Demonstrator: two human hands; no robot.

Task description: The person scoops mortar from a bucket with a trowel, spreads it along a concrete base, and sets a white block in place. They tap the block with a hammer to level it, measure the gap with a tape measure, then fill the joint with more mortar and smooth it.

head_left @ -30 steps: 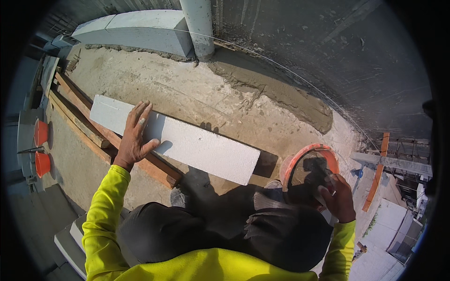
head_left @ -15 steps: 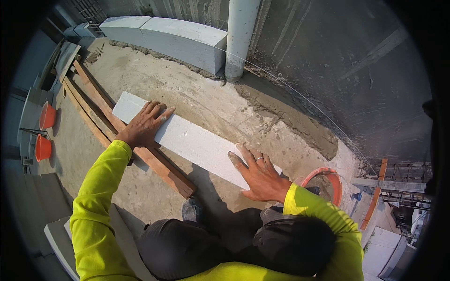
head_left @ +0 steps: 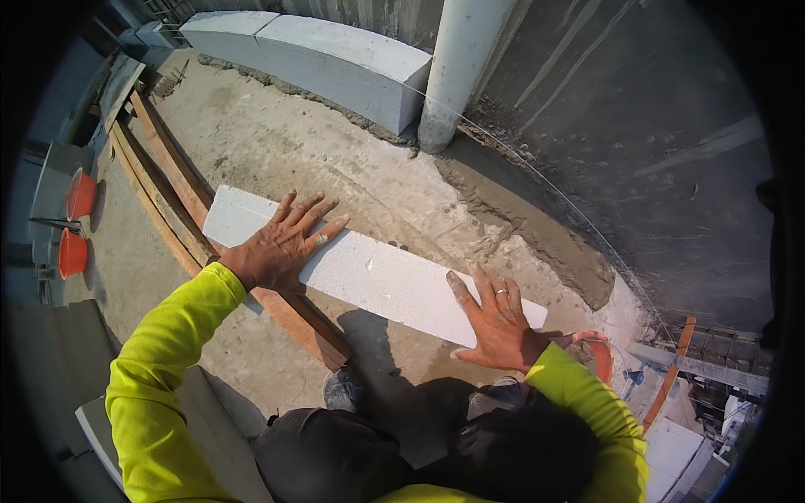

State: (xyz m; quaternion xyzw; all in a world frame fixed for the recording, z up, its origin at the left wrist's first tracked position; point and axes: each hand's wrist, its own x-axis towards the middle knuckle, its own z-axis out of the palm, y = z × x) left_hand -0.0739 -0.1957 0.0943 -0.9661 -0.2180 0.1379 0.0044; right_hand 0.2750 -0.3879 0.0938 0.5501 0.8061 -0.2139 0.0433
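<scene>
A long white block (head_left: 390, 281) lies crosswise in front of me, its left end beside the wooden planks. My left hand (head_left: 289, 239) rests on its upper face toward the left end, fingers spread and reaching across to the far edge. Near the block's right end my right hand (head_left: 499, 323) also lies on it. Its fingers are stretched apart, a ring shows on one, and the thumb sits by the near edge. Neither hand is wrapped round the block. What is under the block is hidden.
White blocks (head_left: 344, 63) stand in a row on mortar along the far wall, ending by a pale pipe (head_left: 465, 75). Beyond it runs a wet mortar bed (head_left: 537, 226) under a taut string. Wooden planks (head_left: 172, 159), orange buckets (head_left: 81, 194) and a round orange tub (head_left: 599, 356) surround me.
The block and both hands have shifted right in the picture, and its right end now reaches further over toward the orange tub. My left hand's fingers are spread wider. The view has moved slightly.
</scene>
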